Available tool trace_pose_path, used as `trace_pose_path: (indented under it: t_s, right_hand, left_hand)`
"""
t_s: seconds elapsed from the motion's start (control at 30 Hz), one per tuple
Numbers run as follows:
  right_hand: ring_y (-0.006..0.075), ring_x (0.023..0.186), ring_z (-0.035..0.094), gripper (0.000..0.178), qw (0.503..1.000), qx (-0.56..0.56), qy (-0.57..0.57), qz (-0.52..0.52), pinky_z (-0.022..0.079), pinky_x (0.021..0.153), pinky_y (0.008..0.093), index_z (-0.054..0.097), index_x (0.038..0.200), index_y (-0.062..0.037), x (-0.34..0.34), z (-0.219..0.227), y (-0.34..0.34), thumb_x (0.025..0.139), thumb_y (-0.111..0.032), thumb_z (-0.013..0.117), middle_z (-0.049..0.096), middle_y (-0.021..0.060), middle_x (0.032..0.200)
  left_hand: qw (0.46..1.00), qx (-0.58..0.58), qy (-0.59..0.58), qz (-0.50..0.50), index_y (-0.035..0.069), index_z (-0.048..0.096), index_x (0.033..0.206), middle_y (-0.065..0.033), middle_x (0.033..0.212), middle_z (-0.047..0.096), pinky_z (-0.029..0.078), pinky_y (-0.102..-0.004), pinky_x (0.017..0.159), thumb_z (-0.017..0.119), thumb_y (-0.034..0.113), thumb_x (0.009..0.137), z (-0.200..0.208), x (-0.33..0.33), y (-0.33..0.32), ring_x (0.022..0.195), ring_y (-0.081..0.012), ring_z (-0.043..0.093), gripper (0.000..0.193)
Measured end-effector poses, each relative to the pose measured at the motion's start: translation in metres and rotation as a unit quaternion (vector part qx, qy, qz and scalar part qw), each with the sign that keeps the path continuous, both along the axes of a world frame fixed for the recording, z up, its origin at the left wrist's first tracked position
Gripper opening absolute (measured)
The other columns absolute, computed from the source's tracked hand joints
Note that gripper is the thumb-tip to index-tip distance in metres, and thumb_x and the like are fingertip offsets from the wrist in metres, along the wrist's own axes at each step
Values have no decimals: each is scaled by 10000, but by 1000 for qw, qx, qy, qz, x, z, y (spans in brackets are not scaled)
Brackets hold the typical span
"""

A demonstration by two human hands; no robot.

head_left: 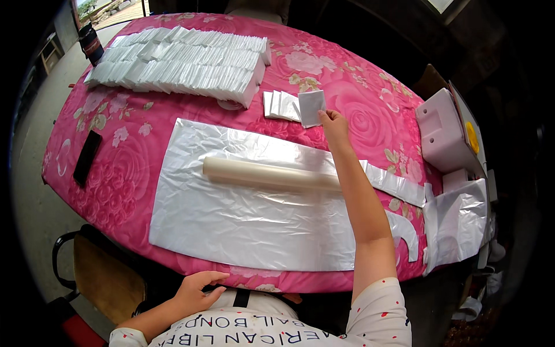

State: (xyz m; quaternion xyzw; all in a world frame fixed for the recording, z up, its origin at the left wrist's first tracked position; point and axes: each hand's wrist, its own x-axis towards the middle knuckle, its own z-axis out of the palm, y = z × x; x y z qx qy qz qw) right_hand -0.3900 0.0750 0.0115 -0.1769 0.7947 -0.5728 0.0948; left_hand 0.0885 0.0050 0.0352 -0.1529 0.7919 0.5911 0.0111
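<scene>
Right hand (334,122): arm stretched across the table, fingertips pinched on the lower right corner of a small folded white plastic piece (311,107), held just above the short row of similar folded pieces (281,106) lying on the tablecloth (358,92). Left hand (199,289): resting at the near table edge against the body, fingers loosely curled, holding nothing. Folded piece, by appearance: very light, thin, limp and slick; likely to unfold or slide if gripped loosely, so best taken by a corner or folded edge, as it is now. Large sheet of white plastic film (243,220): spread flat before the person, wrinkled, with a translucent roll (269,175) lying across its upper part, directly under the reaching forearm. Big stack of folded white pieces (185,61): ranked in rows at the far left of the table, well apart from the hand. Dark phone (87,157): left side of the cloth. Pink box-shaped machine (442,130): right edge. Loose white plastic offcuts (457,222): right, near the machine. Wooden chair (104,277): lower left, beside the table.
</scene>
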Motion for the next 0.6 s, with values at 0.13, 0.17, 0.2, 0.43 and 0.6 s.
trace_pose_path:
  t_s: [0.13,0.17,0.2,0.43,0.6]
  right_hand:
    - [299,987,558,462,953,240,160,-93,440,848,378,517,1159,39,-15,-28,0,797,-218,644,583,200,1079]
    - [318,1033,525,489,950,241,185,-69,419,877,390,501,1180,37,-5,-23,-4,797,-231,644,560,210,1114]
    - [337,1079,492,516,948,240,205,-43,398,906,402,484,1200,35,14,-9,-6,797,-244,643,537,220,1150]
    - [352,1161,401,495,911,224,321,134,343,970,434,504,1206,-10,133,15,79,798,-246,653,460,189,1239]
    - [350,1193,382,500,910,233,294,176,323,1005,424,499,1206,-25,230,7,147,769,-201,667,423,178,1284]
  left_hand:
    - [1000,2,-8,3,17,618,1047,-112,915,655,511,-261,736,632,-19,738,-1,-1,-1,813,-174,644,312]
    - [1000,2,-11,8,14,617,1047,-113,920,655,511,-262,736,629,-22,740,-1,1,-2,811,-175,644,310]
    - [1000,3,-18,15,11,616,1047,-115,924,654,511,-263,736,626,-25,742,1,4,-2,810,-175,645,307]
    - [999,-24,27,-4,17,617,1038,-132,939,651,506,-286,721,654,12,738,-1,-5,2,813,-235,642,302]
    - [974,-140,163,-76,37,615,1038,-128,960,648,507,-321,710,653,18,726,1,-55,7,825,-278,629,315]
